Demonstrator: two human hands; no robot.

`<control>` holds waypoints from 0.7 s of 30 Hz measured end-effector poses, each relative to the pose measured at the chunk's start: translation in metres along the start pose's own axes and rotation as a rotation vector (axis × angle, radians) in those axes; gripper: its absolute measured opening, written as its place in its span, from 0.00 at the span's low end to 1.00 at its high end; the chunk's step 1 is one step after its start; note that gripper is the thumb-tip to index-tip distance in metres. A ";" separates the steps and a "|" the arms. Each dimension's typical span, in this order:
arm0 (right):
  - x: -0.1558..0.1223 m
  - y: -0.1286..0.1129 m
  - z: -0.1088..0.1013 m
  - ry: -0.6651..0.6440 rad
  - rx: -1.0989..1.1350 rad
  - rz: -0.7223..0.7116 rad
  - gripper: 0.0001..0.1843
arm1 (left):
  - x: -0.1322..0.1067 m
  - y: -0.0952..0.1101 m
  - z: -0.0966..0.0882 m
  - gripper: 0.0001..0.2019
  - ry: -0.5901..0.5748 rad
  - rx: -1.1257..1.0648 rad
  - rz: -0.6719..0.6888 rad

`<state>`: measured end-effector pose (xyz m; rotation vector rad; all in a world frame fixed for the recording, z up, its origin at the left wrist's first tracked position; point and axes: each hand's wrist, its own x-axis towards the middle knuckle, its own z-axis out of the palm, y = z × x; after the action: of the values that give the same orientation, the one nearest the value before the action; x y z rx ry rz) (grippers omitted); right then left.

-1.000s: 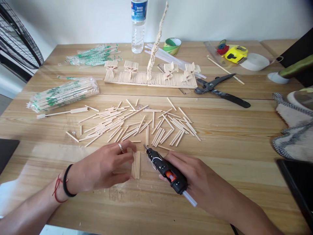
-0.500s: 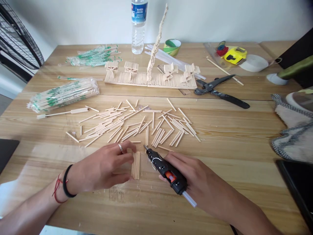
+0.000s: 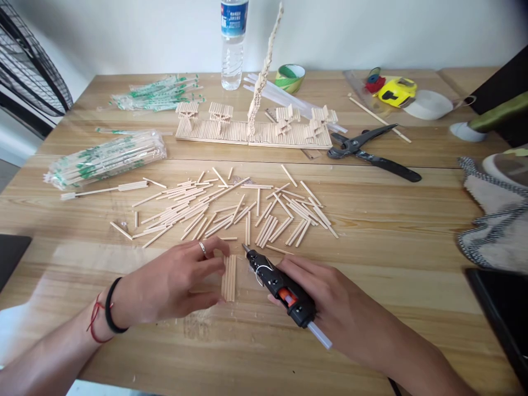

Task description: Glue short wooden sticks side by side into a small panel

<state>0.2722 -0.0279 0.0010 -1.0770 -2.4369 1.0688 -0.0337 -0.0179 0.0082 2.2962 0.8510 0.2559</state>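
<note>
My left hand (image 3: 185, 278) grips the left edge of a small panel of wooden sticks (image 3: 230, 279) laid side by side on the table. Its fingertips rest at the panel's top and lower ends. In my right hand (image 3: 325, 291) is a black hot glue gun (image 3: 284, 289), a clear glue stick (image 3: 319, 334) poking from its back. The gun's metal nozzle points up and left, just beyond the panel's upper right corner and apart from it. Loose short wooden sticks (image 3: 181, 209) lie scattered beyond both hands.
Behind the sticks stands a wooden stick model (image 3: 214, 132) with a tall curved column. Around it are a water bottle (image 3: 233, 55), bagged sticks (image 3: 107, 159), pliers-like cutters (image 3: 371, 154), a yellow tape measure (image 3: 396, 92) and a green tape roll (image 3: 290, 78). A cloth (image 3: 490, 214) lies right.
Both hands, the glue gun and the panel keep almost the same places. The view has shifted very slightly.
</note>
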 end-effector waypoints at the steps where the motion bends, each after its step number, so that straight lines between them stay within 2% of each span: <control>1: 0.000 0.000 0.000 0.000 -0.002 0.003 0.22 | 0.000 0.000 0.000 0.06 0.000 -0.001 0.001; 6: -0.001 0.000 0.000 0.007 -0.028 -0.011 0.25 | 0.000 0.000 0.001 0.05 -0.004 -0.008 0.001; 16: -0.001 0.000 -0.001 0.029 -0.019 -0.022 0.15 | 0.000 0.000 0.000 0.05 -0.011 -0.020 0.005; 21: -0.001 0.000 0.000 0.042 -0.013 -0.019 0.15 | -0.001 -0.002 -0.001 0.06 -0.016 -0.006 0.013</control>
<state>0.2722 -0.0286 0.0010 -1.0669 -2.4191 1.0155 -0.0354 -0.0166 0.0079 2.2963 0.8264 0.2447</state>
